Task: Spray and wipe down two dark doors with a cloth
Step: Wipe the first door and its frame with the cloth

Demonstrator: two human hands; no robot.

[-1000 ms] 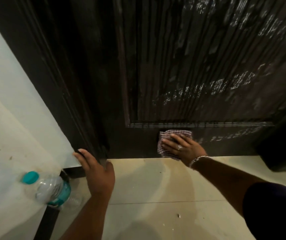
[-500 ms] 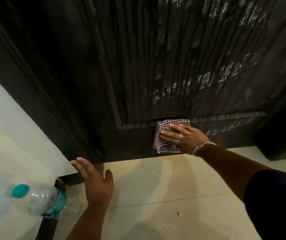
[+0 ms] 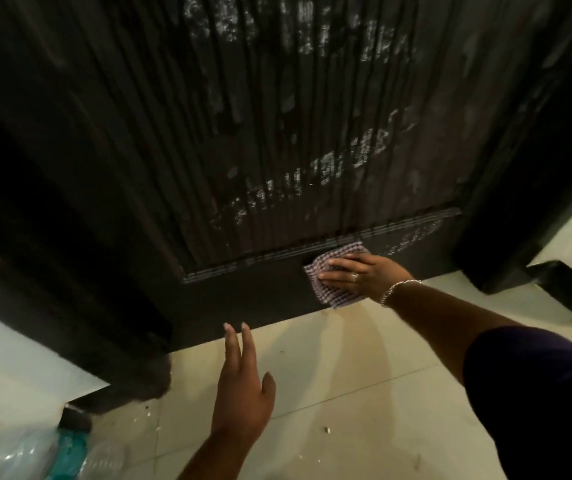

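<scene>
Right hand (image 3: 364, 275) lies flat, fingers straight and together, pressing a checked cloth (image 3: 334, 282) against the bottom rail of the dark door (image 3: 277, 133). The cloth sits just under the ribbed moulding at the foot of the grooved panel, at about 3 o'clock from frame centre. A ring shows on one finger and a bracelet (image 3: 397, 289) on the wrist.

Left hand (image 3: 243, 393) is held over the floor tiles (image 3: 346, 393) at about 6 o'clock, fingers straight and slightly spread, holding nothing; fingertips point toward the door's lower edge; contact cannot be told.

Whitish streaks show on the grooved panel above the cloth, toward 12 to 1 o'clock.

A clear plastic bottle (image 3: 35, 455) with teal label lies at 7 o'clock, partly cut off by the frame. Small pale specks lie on the tiles.
</scene>
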